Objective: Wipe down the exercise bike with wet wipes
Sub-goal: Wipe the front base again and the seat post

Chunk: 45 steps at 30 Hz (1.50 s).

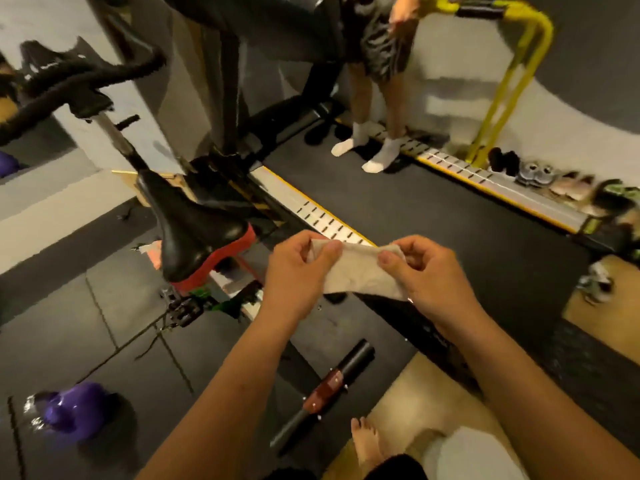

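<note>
Stretches wet wipe (356,271) between left hand (294,268) and right hand (426,271), thumb and fingertips pinching each end, near saddle (194,220) of exercise bike (117,140), not touching. Likely unfolding; calls next for carrying wipe onto saddle.

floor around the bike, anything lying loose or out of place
A black bar with a reddish middle lies slantwise on the mat beside a bare foot, where it could be stepped on. A thin cord trails across the mat below the bike's pedal.

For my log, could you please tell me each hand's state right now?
Left hand: pinches the wipe.
Right hand: pinches the wipe too.
</note>
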Tool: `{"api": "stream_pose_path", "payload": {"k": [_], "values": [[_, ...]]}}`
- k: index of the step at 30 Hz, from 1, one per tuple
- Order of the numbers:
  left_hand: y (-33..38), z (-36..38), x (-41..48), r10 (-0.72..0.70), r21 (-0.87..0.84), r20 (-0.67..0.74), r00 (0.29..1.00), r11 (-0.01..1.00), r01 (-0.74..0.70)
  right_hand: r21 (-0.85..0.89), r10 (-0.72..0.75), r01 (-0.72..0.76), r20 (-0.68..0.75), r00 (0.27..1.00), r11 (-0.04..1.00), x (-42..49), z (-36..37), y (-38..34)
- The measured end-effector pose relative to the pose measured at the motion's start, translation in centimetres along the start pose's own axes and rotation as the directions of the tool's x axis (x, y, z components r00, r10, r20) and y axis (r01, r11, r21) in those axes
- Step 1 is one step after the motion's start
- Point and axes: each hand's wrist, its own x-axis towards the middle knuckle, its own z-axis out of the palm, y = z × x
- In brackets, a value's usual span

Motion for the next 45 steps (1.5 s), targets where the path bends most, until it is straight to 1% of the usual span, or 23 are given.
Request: {"api": "stream_pose_path", "payload": {"k": [2, 5, 7, 9, 11, 14, 16, 18, 24, 27, 29, 32, 35, 39, 42, 45], "values": [[-0.1, 2.1, -1.1, 0.022, -0.018, 0.143, 0.99, 1.0, -0.02, -0.039, 0.058, -0.06, -0.042, 0.997, 0.997, -2.8, -2.8, 1.1], [-1.0, 4.9, -3.5, 0.044, -0.063, 0.331, 0.943, 0.998, -0.024, -0.093, 0.127, -0.138, -0.114, 0.985, 0.986, -8.2, -5.8, 2.8], [-1.8, 6.3, -5.4, 0.054, -0.088, 0.411, 0.91, 0.996, -0.02, -0.113, 0.16, -0.183, -0.186, 0.969, 0.976, -12.0, -6.4, 4.0], [-2.5, 7.3, -7.6, 0.046, -0.074, 0.499, 0.866, 0.997, -0.01, -0.078, 0.214, -0.244, -0.276, 0.937, 0.967, -15.5, -6.3, 5.3], [-3.2, 7.9, -9.9, 0.009, -0.071, 0.57, 0.822, 0.997, 0.039, -0.035, 0.256, -0.287, -0.354, 0.899, 0.957, -18.7, -6.3, 6.6], [-3.9, 8.8, -12.7, -0.035, -0.087, 0.667, 0.745, 0.988, 0.124, -0.014, 0.327, -0.36, -0.386, 0.862, 0.933, -22.5, -6.5, 7.8], [-4.0, 9.6, -14.3, -0.045, -0.059, 0.739, 0.673, 0.99, 0.131, -0.002, 0.345, -0.386, -0.446, 0.826, 0.922, -24.7, -6.9, 8.5], [-4.2, 10.1, -15.4, -0.051, -0.042, 0.778, 0.626, 0.99, 0.133, 0.024, 0.351, -0.392, -0.5, 0.792, 0.92, -26.2, -7.3, 8.9], [-6.0, 12.9, -18.3, -0.093, 0.012, 0.812, 0.576, 0.99, 0.142, 0.071, 0.394, -0.43, -0.557, 0.731, 0.9, -29.4, -8.1, 11.0], [-7.5, 15.3, -20.0, -0.143, 0.088, 0.841, 0.523, 0.988, 0.128, 0.14, 0.449, -0.46, -0.585, 0.676, 0.877, -31.6, -8.7, 14.0], [-9.1, 17.3, -21.1, -0.199, 0.153, 0.842, 0.501, 0.98, 0.131, 0.208, 0.515, -0.497, -0.58, 0.631, 0.842, -32.9, -8.9, 16.8], [-11.8, 19.9, -23.1, -0.305, 0.263, 0.832, 0.464, 0.952, 0.155, 0.299, 0.632, -0.572, -0.526, 0.569, 0.764, -34.5, -8.5, 21.0], [-14.1, 22.2, -25.1, -0.414, 0.31, 0.808, 0.419, 0.904, 0.294, 0.408, 0.706, -0.58, -0.481, 0.52, 0.705, -35.6, -8.2, 24.7], [-16.8, 26.7, -27.3, -0.536, 0.369, 0.752, 0.383, 0.824, 0.429, 0.561, 0.8, -0.57, -0.409, 0.439, 0.6, -35.0, -9.1, 30.0], [-19.1, 30.4, -28.7, -0.631, 0.422, 0.7, 0.336, 0.744, 0.519, 0.629, 0.842, -0.56, -0.373, 0.391, 0.539, -33.8, -10.4, 34.6], [-22.5, 34.0, -29.7, -0.728, 0.469, 0.609, 0.314, 0.65, 0.598, 0.679, 0.874, -0.552, -0.348, 0.339, 0.484, -33.3, -11.3, 39.3]]}}
